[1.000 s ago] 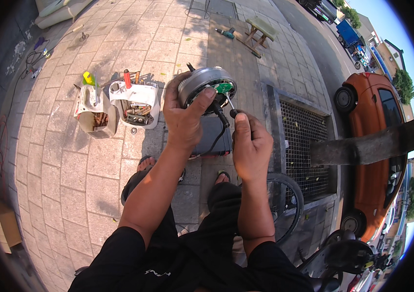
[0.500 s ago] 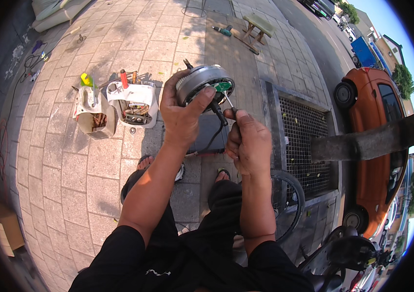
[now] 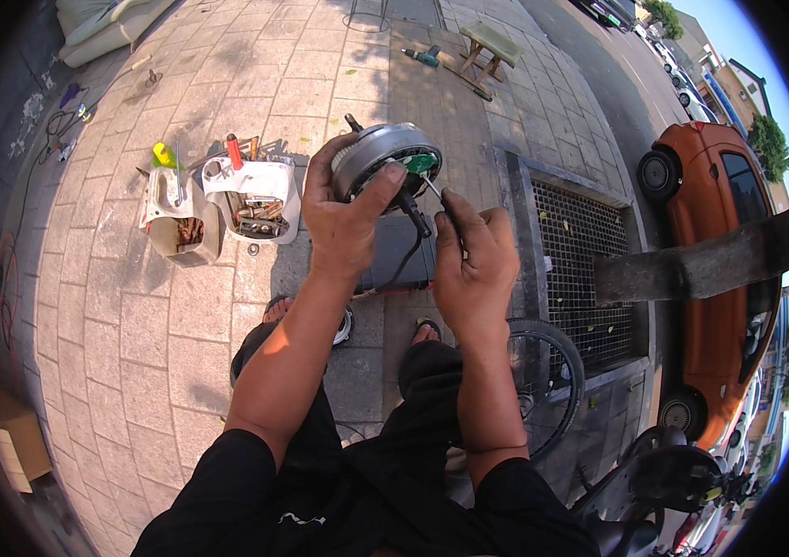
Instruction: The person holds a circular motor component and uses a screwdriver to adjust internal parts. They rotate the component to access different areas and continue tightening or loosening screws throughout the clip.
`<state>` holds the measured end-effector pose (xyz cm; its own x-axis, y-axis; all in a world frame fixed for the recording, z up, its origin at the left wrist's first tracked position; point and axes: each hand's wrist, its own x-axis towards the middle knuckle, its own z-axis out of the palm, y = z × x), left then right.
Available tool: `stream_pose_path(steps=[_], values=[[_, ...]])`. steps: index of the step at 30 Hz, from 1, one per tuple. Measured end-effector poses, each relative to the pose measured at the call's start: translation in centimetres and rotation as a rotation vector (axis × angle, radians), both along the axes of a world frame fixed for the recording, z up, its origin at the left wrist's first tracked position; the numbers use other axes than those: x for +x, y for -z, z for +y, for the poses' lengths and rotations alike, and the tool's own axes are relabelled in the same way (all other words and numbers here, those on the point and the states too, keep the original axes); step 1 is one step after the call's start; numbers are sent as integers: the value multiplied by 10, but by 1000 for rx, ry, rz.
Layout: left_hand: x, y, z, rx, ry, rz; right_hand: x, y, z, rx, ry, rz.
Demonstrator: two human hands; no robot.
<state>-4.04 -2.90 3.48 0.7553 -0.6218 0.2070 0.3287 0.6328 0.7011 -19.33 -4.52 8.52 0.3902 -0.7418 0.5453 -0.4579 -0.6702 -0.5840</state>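
My left hand (image 3: 343, 218) grips a round silver motor hub (image 3: 365, 147) from its left side, thumb across the front. A green circuit board (image 3: 413, 165) shows inside the hub, and a black axle with a cable (image 3: 412, 212) hangs from it, down over a dark box (image 3: 385, 260). My right hand (image 3: 473, 251) pinches a thin screwdriver (image 3: 434, 190) by its handle, with the shaft pointing up-left into the board; where exactly the tip sits is too small to tell.
Two cut plastic containers of tools (image 3: 251, 218) (image 3: 181, 241) stand on the paving at left. A drill (image 3: 422, 56) and small wooden stool (image 3: 492, 42) lie farther ahead. A tree trunk (image 3: 682, 269), metal grate (image 3: 571, 241), orange car (image 3: 701, 195) and bicycle wheel (image 3: 566, 371) are at right.
My right hand has shifted its fingers on the screwdriver, the index finger now raised along the handle. The hub and my left hand have moved slightly up and left.
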Motion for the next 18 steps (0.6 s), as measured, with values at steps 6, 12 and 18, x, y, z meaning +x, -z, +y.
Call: stream_pose_path(steps=[6,12,18], values=[[-6,-3,-2,-29,36,84,5,10,-4,-135,-1,-141],[-5,-3,-1,-21,46,86,3,8,-2,-213,-46,-123],[-6,-2,-4,-36,54,169,4,12,-7,-220,-80,-172]])
